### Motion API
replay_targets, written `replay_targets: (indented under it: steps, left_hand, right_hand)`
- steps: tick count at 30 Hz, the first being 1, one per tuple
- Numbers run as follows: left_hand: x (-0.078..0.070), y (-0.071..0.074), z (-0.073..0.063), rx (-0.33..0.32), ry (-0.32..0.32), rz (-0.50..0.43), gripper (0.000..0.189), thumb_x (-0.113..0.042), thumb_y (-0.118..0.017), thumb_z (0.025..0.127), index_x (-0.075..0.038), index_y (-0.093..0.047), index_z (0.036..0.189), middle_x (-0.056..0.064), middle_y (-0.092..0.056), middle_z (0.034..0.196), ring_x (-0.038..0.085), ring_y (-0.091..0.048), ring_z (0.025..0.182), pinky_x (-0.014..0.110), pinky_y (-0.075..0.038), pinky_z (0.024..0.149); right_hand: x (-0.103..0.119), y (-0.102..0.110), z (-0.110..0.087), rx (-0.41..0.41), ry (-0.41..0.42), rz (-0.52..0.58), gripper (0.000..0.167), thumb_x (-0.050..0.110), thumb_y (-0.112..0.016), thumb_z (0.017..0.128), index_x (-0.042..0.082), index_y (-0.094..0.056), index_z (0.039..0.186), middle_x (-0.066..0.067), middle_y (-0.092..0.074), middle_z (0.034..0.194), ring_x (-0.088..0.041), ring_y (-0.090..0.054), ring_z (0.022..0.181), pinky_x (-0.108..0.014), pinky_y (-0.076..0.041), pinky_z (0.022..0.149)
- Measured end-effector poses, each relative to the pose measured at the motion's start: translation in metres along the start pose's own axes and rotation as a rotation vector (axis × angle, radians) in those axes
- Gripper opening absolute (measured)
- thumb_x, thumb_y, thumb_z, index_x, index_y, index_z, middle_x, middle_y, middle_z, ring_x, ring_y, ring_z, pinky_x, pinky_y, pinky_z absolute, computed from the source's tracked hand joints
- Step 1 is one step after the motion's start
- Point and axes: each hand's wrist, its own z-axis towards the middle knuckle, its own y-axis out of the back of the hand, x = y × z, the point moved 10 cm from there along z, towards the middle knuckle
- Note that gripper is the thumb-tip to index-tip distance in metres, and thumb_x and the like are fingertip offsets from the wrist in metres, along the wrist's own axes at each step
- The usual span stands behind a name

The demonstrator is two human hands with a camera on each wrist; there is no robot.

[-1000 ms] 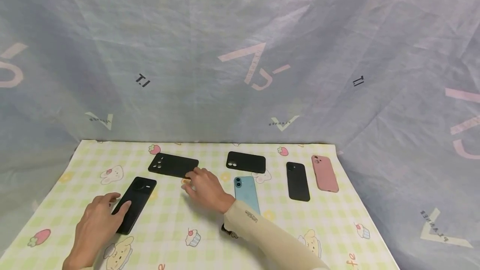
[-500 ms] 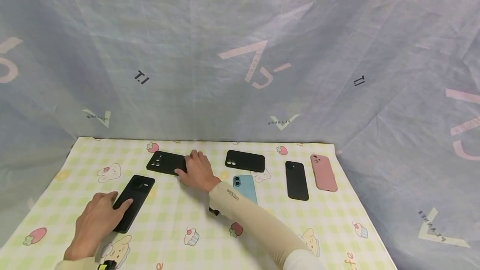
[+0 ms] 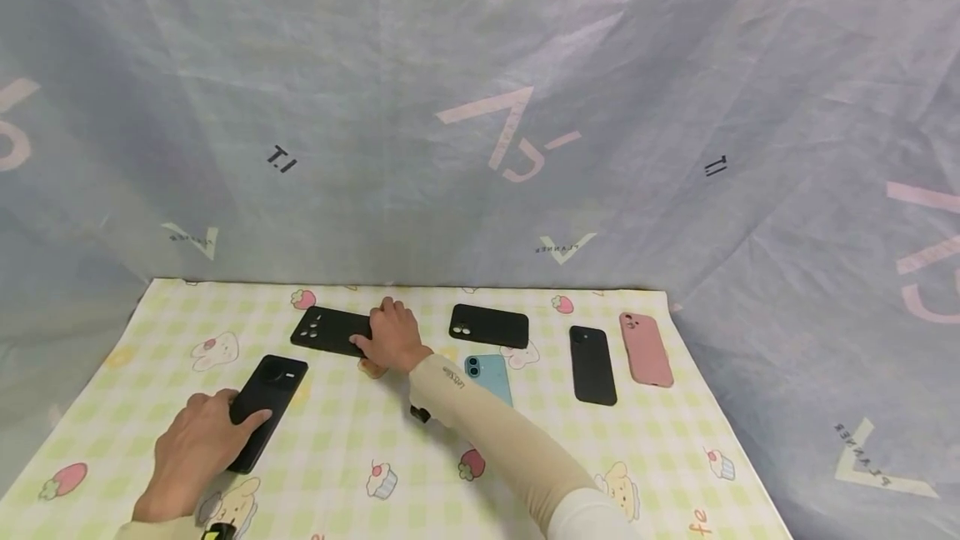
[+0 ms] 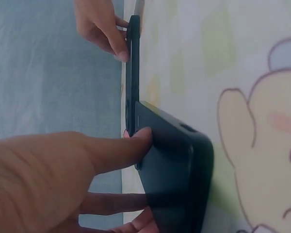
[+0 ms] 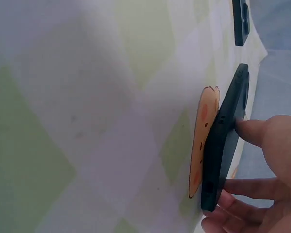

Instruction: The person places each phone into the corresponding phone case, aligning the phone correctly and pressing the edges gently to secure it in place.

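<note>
At the left of the head view, my left hand (image 3: pixel 197 440) grips a black smartphone (image 3: pixel 274 390) by its long edges, thumb on one side and fingers on the other. The phone lies back up, its round camera bump toward the far end. Farther back, my right hand (image 3: pixel 393 333) pinches the right end of a black phone case (image 3: pixel 332 330) with several camera cutouts. In the right wrist view the thumb and fingers sit on opposite edges of the case (image 5: pixel 219 150). The palm hides that end of the case in the head view.
Right of my right hand lie another black phone case (image 3: pixel 491 326), a light blue phone (image 3: pixel 489 377) partly behind my sleeve, a dark phone (image 3: pixel 592 365) and a pink phone case (image 3: pixel 647 348). A checked cloth (image 3: pixel 337 473) covers the table, with a grey curtain (image 3: pixel 375 107) behind.
My right hand has reached left and back to the near black case and taken hold of its right end. My left hand has closed more firmly round the phone, which stays in about the same place.
</note>
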Motion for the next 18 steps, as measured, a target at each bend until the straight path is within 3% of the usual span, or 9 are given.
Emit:
replay_targets:
  steps: [11,18]
  left_hand:
    - [-0.0023,0.002,0.0018,0.012,0.01,-0.011,0.08,-0.047,-0.079,0.096,0.017,-0.05,0.135,0.038,-0.052,0.115,0.045,-0.059,0.096,0.056,-0.051,0.076]
    - [-0.0035,0.004,0.006,0.069,-0.013,0.012,0.083,-0.05,-0.079,0.096,0.018,-0.049,0.134,0.037,-0.055,0.111,0.043,-0.061,0.092,0.055,-0.051,0.074]
  right_hand:
    - [-0.0009,-0.0003,0.0052,0.004,0.002,0.033,0.047,0.059,-0.064,0.104,0.015,-0.076,0.116,-0.007,-0.061,0.122,-0.023,-0.058,0.11,-0.035,-0.054,0.099]
    - [-0.0008,0.0013,0.0054,0.0,-0.01,0.067,0.045,0.055,-0.068,0.104,0.013,-0.074,0.118,-0.008,-0.061,0.12,-0.023,-0.058,0.11,-0.036,-0.053,0.1]
